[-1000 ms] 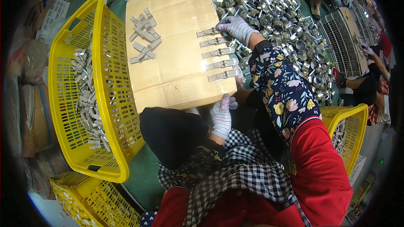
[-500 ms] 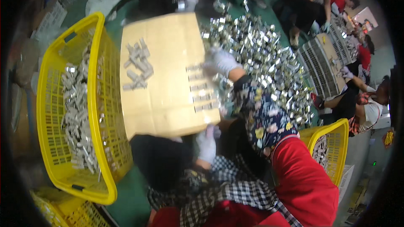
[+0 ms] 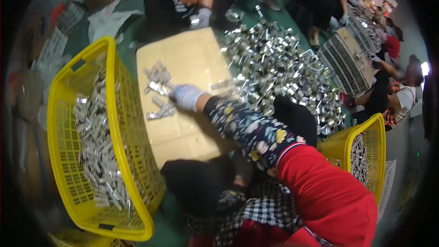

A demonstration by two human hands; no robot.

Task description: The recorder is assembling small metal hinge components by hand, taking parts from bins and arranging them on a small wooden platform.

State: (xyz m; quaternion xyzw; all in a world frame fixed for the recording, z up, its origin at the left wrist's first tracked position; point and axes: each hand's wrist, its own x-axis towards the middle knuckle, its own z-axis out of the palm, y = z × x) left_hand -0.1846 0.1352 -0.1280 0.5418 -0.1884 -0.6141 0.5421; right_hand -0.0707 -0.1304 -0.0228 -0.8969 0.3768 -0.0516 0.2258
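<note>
My right hand, in a white knit glove, reaches left across a tan cardboard sheet. Its fingers are curled together at a small heap of flat metal pieces, beside a shiny one; what they hold, if anything, is hidden. More of these pieces lie just below the fingertips. To the right of the hand, a few flat pieces rest by the sheet's right edge, partly blurred. My left hand does not show; my right arm and my knees cover the area below the sheet.
A yellow basket filled with flat metal pieces stands at the left. Beyond the sheet's right edge spreads a large pile of shiny metal parts. Another yellow basket is at the right. A co-worker's gloved hand is beyond the sheet.
My right hand has moved left from the row of pieces near the shiny pile to the heap on the sheet. My left hand, earlier at the sheet's near edge, has gone from sight.
</note>
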